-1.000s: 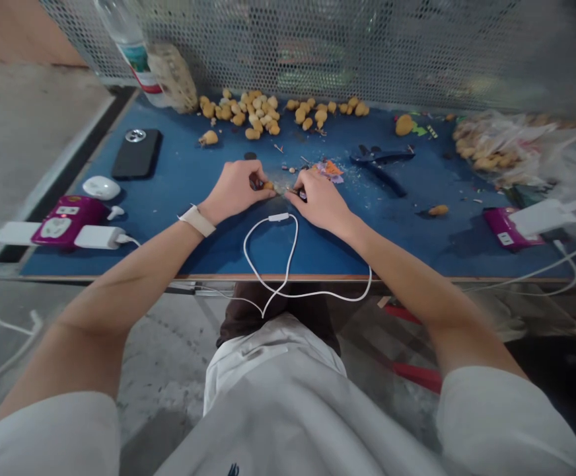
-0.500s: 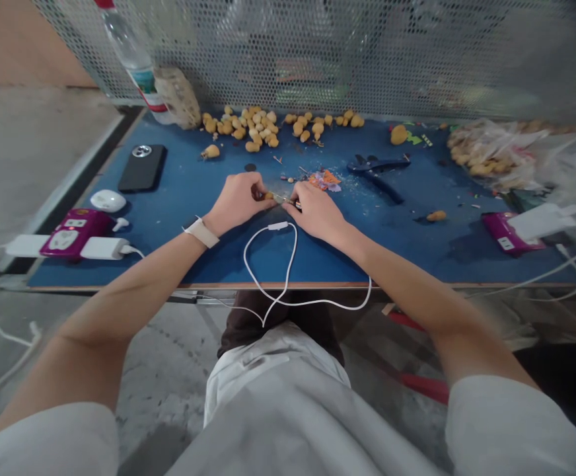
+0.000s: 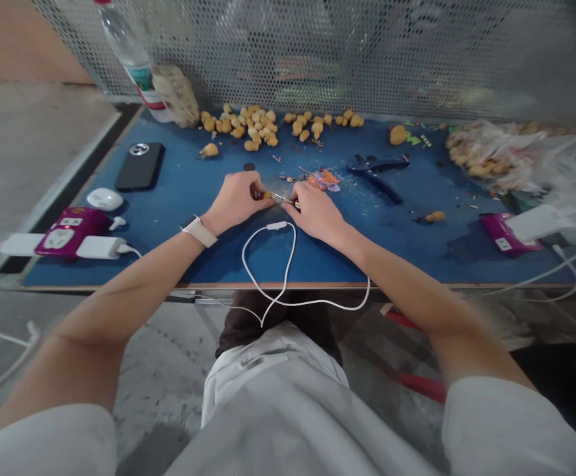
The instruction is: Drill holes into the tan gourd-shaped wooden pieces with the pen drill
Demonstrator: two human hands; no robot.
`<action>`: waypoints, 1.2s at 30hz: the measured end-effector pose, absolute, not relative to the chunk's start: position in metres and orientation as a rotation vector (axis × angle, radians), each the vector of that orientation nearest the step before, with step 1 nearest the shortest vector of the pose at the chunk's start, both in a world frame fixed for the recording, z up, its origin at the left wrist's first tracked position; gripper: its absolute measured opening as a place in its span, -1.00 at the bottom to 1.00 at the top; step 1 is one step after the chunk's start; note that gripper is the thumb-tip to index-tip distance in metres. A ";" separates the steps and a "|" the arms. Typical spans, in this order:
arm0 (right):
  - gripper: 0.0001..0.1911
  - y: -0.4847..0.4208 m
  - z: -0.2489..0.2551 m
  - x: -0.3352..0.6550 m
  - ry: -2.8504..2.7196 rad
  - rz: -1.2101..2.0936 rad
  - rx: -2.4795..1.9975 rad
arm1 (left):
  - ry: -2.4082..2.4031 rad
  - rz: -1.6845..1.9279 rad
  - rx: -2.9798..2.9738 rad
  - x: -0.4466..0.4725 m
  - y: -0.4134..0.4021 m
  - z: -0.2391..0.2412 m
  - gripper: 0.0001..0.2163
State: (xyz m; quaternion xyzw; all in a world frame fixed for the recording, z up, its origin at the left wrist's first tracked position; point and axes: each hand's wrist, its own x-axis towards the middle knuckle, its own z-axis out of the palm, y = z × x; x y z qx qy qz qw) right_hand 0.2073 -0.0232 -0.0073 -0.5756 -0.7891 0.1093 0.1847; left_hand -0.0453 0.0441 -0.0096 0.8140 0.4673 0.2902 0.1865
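Note:
My left hand point(image 3: 236, 200) pinches a small tan nut point(image 3: 267, 195) in its fingertips, at the middle of the blue work mat point(image 3: 179, 225). My right hand point(image 3: 315, 213) grips a thin metal tool point(image 3: 284, 199) with a dark handle. The tool's tip points at the nut and sits at or very near it. Fingers hide most of the nut. Orange and purple scraps point(image 3: 324, 180) and fine debris lie just beyond my right hand. A loose heap of similar tan nuts point(image 3: 248, 125) lies farther back.
Black pliers point(image 3: 377, 173) lie right of my hands, and a phone point(image 3: 139, 166) lies left. A white cable point(image 3: 268, 264) loops before my hands. A magenta power strip point(image 3: 65, 231), a plastic bag of nuts point(image 3: 486, 155) and a bottle point(image 3: 124, 49) stand around; perforated metal mesh point(image 3: 367, 53) backs the mat.
My hands have come closer together, bringing the tool's tip up to the nut. The head view has also tilted slightly, shifting the table in the frame.

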 end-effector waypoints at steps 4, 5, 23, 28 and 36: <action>-0.90 -0.022 -0.006 0.213 -2.211 0.361 -1.569 | 1.318 0.822 2.275 -0.046 0.044 -0.009 -0.63; -0.90 -0.022 -0.005 0.215 -2.216 0.375 -1.550 | 1.320 0.822 2.271 -0.046 0.044 -0.008 -0.63; -0.85 -0.021 -0.004 0.223 -2.229 0.371 -1.498 | 1.149 0.760 2.225 -0.060 0.051 -0.003 -0.79; -0.83 -0.018 0.000 0.238 -2.229 0.407 -1.436 | 1.008 0.657 2.252 -0.069 0.058 0.001 -0.72; -0.89 -0.018 -0.002 0.243 -2.299 0.378 -1.456 | 0.996 0.622 2.315 -0.061 0.052 0.006 -0.71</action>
